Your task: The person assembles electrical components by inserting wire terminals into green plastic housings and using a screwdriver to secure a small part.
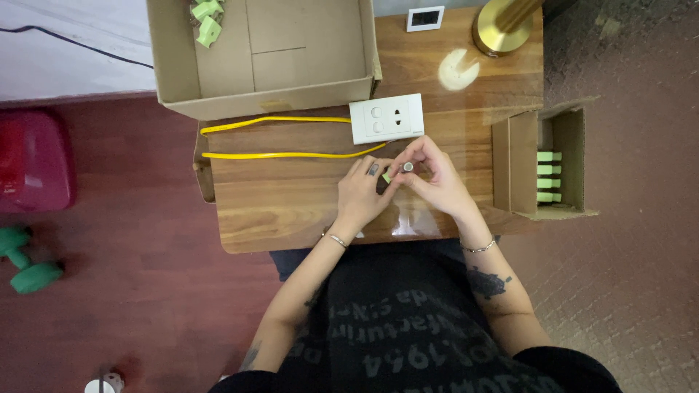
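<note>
Both hands, left [362, 195] and right [435, 178], pinch a small green connector [387, 177] together above the worktop [291, 211]. Right-side open carton [518, 164]: green connectors [549, 176] stacked. Far large carton [277, 58]: loose green pieces [206, 20] in its corner.

I wore a black short-sleeved shirt with grey printed letters [408, 331]. On each wrist I had a thin silver bracelet [337, 239]. A dark tattoo [486, 282] marked my right forearm, and my left hand [362, 195] carried a dark ring [373, 169].
</note>
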